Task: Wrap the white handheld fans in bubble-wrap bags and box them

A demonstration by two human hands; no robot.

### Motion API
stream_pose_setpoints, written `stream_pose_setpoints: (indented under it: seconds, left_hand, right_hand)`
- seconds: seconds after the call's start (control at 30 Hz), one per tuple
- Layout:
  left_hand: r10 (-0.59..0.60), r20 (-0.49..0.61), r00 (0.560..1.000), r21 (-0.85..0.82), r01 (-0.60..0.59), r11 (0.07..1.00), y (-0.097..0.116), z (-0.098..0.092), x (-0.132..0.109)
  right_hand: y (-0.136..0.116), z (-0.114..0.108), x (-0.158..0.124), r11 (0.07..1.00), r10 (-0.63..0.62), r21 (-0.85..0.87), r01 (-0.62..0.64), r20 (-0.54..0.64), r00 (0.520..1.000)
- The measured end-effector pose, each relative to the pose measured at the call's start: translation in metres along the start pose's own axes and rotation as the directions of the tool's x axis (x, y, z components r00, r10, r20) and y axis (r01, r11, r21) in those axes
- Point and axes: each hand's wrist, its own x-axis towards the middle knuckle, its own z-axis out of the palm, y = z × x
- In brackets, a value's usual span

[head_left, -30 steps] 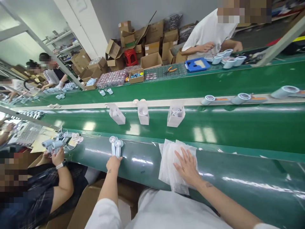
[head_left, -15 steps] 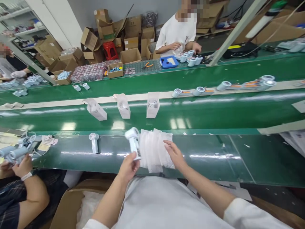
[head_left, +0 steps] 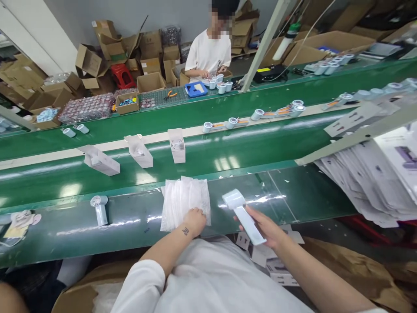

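A light-blue handheld fan (head_left: pixel 250 224) is in my right hand (head_left: pixel 265 226), whose fingers are wrapped around its handle. The fan is held tilted above the bench, its round head towards the upper left. My left hand (head_left: pixel 195 221) rests on the lower right of a pile of white translucent bags (head_left: pixel 177 202). Its fingers are curled down onto the bags, and the fingertips are partly hidden. Another light-blue handheld fan (head_left: pixel 100 211) lies on the bench to the left.
Open white boxes (head_left: pixel 177 150) stand on the green conveyor (head_left: pixel 202 156) beyond the bench. Several fans (head_left: pixel 232 123) lie along the pale strip behind it. Stacked printed sheets (head_left: pixel 374 178) are at right. Across the line a person in a white shirt (head_left: pixel 211 52) works by a blue tray (head_left: pixel 196 88).
The fan has passed from my left hand to my right and moved rightwards. My left hand has come onto the bags. The view has turned to the right.
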Motion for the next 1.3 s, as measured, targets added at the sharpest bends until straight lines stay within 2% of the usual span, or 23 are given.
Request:
stream_pose_setpoints:
  seconds: [0.1,0.2,0.27,0.37,0.43,0.53,0.67,0.73,0.83,0.87,0.93,1.03,1.1,1.2,1.3]
  left_hand:
    - [-0.028,-0.049,0.998,-0.005,0.028,1.000,0.002,-0.004,0.007]
    - [-0.037,-0.068,0.997,-0.038,0.035,0.999,0.013,-0.013,0.006]
    - [-0.050,-0.059,0.997,-0.146,0.041,0.988,0.022,-0.018,0.002]
    - [-0.124,-0.085,0.989,-0.333,0.089,0.939,0.030,-0.021,-0.008]
    - [-0.130,-0.115,0.985,-0.378,0.077,0.922,0.032,-0.023,-0.015]
    - [-0.006,-0.090,0.996,-0.377,-0.028,0.926,0.033,-0.031,-0.020]
    - [0.146,0.047,0.988,-0.349,-0.120,0.929,0.040,-0.049,-0.022]
    - [0.257,0.044,0.965,-0.238,-0.239,0.941,0.043,-0.056,-0.026]
    - [0.421,-0.034,0.907,0.035,-0.420,0.907,0.041,-0.057,-0.039]
    - [0.438,-0.075,0.896,0.118,-0.428,0.896,0.038,-0.055,-0.043]
    - [0.415,-0.190,0.890,0.234,-0.369,0.900,0.034,-0.048,-0.049]
    - [0.388,-0.305,0.870,0.268,-0.312,0.911,0.034,-0.039,-0.050]
    - [0.435,-0.273,0.858,0.225,-0.383,0.896,0.038,-0.037,-0.047]
    - [0.509,-0.156,0.846,0.168,-0.485,0.858,0.041,-0.039,-0.044]
    - [0.456,-0.128,0.881,0.196,-0.429,0.882,0.036,-0.038,-0.043]
  right_hand:
    - [0.019,-0.002,-0.014,0.998,0.015,-0.064,-0.008,0.102,0.995]
    - [0.033,0.014,-0.020,0.994,0.039,-0.104,-0.013,0.253,0.967]
    - [0.035,0.025,-0.019,0.989,0.085,-0.143,-0.040,0.328,0.941]
    - [0.034,0.034,-0.013,0.980,0.145,-0.172,-0.096,0.302,0.942]
    - [0.031,0.034,-0.010,0.979,0.140,-0.177,-0.099,0.241,0.960]
    - [0.028,0.031,-0.008,0.980,0.124,-0.182,-0.081,0.241,0.963]
    - [0.025,0.031,-0.007,0.972,0.182,-0.211,-0.106,0.385,0.905]
    - [0.025,0.035,-0.007,0.972,0.161,-0.220,-0.088,0.339,0.927]
    - [0.029,0.043,-0.010,0.986,0.070,-0.160,-0.035,0.220,0.973]
    - [0.031,0.046,-0.011,0.991,0.043,-0.129,-0.018,0.193,0.980]
    - [0.036,0.052,-0.013,0.997,0.013,-0.074,-0.003,0.134,0.991]
    - [0.041,0.063,-0.016,0.999,0.032,0.001,-0.033,0.036,0.999]
    - [0.042,0.069,-0.018,0.995,0.052,0.089,-0.052,0.002,0.999]
    - [0.040,0.074,-0.022,0.977,0.049,0.209,-0.044,-0.016,0.999]
    - [0.040,0.075,-0.024,0.976,-0.013,0.216,0.027,-0.066,0.998]
